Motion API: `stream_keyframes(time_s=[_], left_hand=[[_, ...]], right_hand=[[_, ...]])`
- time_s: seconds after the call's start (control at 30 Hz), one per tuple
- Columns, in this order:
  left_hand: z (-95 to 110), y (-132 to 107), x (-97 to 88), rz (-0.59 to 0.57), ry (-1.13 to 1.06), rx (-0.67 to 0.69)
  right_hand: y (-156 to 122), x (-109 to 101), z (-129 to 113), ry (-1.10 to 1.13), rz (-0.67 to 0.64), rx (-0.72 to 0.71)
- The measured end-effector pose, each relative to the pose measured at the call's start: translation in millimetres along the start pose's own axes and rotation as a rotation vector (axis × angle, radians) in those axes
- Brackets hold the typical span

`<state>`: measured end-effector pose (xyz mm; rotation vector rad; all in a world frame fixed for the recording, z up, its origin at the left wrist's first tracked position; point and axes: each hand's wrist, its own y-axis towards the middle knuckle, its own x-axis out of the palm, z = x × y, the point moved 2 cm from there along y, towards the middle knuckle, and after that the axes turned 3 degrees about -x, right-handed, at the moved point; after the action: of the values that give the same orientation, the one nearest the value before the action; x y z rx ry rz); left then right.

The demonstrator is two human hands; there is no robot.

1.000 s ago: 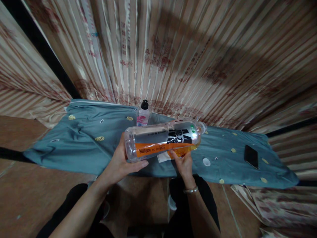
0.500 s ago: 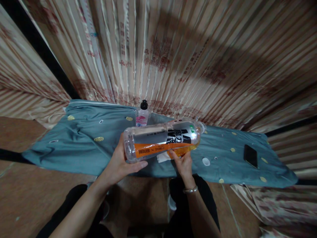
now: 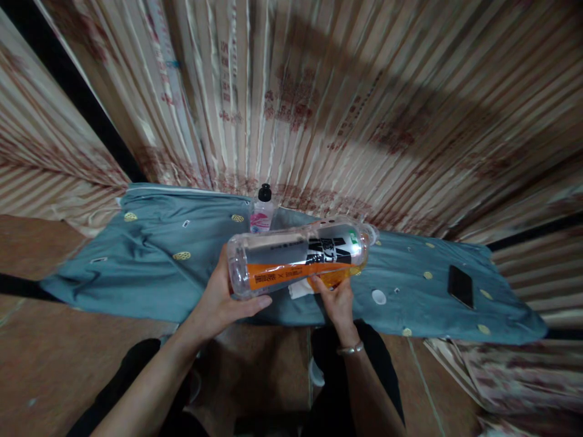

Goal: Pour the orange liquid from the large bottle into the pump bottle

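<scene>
A large clear plastic bottle (image 3: 286,255) with a silver, black and orange label lies almost level above the covered surface, its neck pointing right. My left hand (image 3: 228,297) is closed around its base end, thumb along the near side. Under the neck end, my right hand (image 3: 336,300) is closed on an amber see-through object (image 3: 339,277); the bottle hides most of it, so its kind cannot be made out. Something white and soft-looking, like a tissue (image 3: 300,289), shows just left of my right thumb. My right fingers are mostly hidden.
A small clear bottle (image 3: 261,212) with a pink print and black cap stands behind the big bottle. A dark phone (image 3: 461,286) lies at the right on the blue-green cloth (image 3: 155,273). Striped curtains (image 3: 291,91) hang behind, with dark poles at both sides.
</scene>
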<state>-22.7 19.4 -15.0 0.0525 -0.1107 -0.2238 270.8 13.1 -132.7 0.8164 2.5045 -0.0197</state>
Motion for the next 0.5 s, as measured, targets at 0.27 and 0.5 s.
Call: stream_keyframes(time_s=[0.27, 0.5], left_hand=[[3.5, -0.3, 1.9, 0.006, -0.019, -0.027], [-0.4, 0.3, -0.3, -0.023, -0.017, 0.034]], right_hand=[[-0.7, -0.3, -5.0, 0.013, -0.005, -0.006], [-1.4, -0.3, -4.8, 0.017, -0.006, -0.039]])
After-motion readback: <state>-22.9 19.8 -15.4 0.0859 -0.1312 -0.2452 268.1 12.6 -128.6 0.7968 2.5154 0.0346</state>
